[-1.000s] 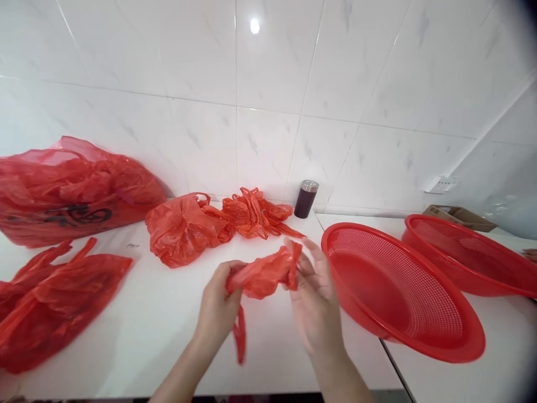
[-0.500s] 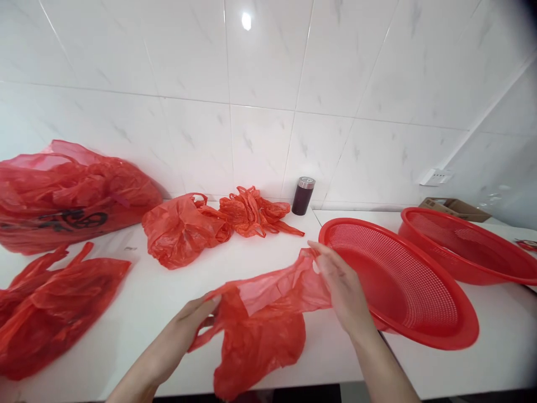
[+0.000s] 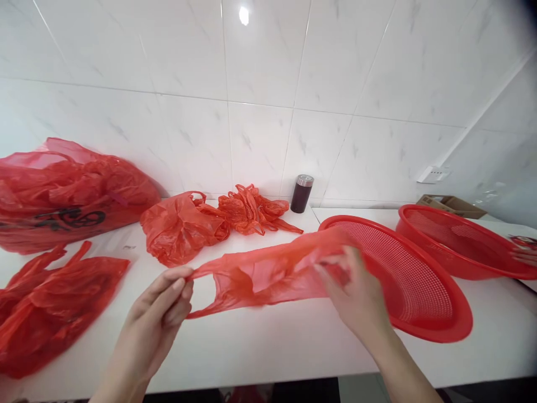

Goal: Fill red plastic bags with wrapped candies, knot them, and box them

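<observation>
A thin red plastic bag (image 3: pixel 268 274) is stretched sideways above the white table, between my two hands. My left hand (image 3: pixel 163 313) pinches its handle end, where a handle loop hangs open. At the bag's other end, my right hand (image 3: pixel 356 296) is closed on the film, slightly blurred, in front of the near red basket (image 3: pixel 436 285). Behind the bag lie a bunched red bag (image 3: pixel 180 229) and a crumpled heap of red bags (image 3: pixel 251 210).
A large filled red bag (image 3: pixel 79 196) and another red bag (image 3: pixel 62 308) lie at the left. A dark bottle (image 3: pixel 301 195) stands by the wall. At the right are a second basket (image 3: pixel 461 240), a cardboard box (image 3: pixel 457 206) and another person's hand (image 3: pixel 525 256).
The bag has gone from hanging loosely to being pulled out sideways. My left hand has shifted left onto the handle; my right hand has moved right. Another person's hand has appeared at the far basket.
</observation>
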A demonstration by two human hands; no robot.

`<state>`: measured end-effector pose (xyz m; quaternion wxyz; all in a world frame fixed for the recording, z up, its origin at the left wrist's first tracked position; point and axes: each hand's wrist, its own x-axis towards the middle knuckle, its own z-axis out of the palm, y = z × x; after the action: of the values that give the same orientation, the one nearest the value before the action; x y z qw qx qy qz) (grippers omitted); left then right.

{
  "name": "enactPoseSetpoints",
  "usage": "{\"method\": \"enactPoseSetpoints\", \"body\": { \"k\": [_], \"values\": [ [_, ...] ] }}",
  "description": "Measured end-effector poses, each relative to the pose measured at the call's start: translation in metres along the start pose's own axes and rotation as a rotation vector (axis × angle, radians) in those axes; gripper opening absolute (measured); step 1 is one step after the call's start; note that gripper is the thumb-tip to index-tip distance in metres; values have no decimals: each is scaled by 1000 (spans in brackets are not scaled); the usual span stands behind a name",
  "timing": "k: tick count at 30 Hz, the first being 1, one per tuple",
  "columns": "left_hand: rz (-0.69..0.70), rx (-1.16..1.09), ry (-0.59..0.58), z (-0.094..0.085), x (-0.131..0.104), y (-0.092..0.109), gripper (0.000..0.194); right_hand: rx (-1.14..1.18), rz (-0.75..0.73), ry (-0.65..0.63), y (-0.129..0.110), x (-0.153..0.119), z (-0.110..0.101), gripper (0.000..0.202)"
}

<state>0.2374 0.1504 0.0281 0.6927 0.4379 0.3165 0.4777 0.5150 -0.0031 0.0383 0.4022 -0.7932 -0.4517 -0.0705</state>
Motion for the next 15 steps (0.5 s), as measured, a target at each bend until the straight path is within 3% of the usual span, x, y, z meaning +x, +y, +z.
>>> {"method": "enactPoseSetpoints", "body": {
  "k": [2, 3, 4, 7, 10, 12, 14, 15],
  "values": [
    [285, 363, 32, 3, -7, 1, 15, 40, -29, 169, 3, -4, 0, 45],
    [369, 536, 22, 4, -9, 1, 18, 46, -30, 125, 6, -6, 2, 45],
    [402, 687, -6, 5, -10, -1, 23, 49, -22, 4, 10, -6, 4, 47],
    [309, 972, -94, 8, -5, -12, 43, 111, 48, -401, 16, -3, 6, 69],
    [274, 1030, -24, 7, 0, -26, 66, 318, 58, -473, 11, 2, -8, 77],
    [243, 1032, 50, 3, 2, -32, 76, 416, 11, -568, 9, 9, -25, 65],
    [149, 1028, 45, -7, 5, -37, 77, 451, -4, -644, 17, 18, -44, 48],
    [106, 1000, 21, -14, 6, -39, 72, 449, 20, -618, 27, 23, -53, 42]
  ]
}}
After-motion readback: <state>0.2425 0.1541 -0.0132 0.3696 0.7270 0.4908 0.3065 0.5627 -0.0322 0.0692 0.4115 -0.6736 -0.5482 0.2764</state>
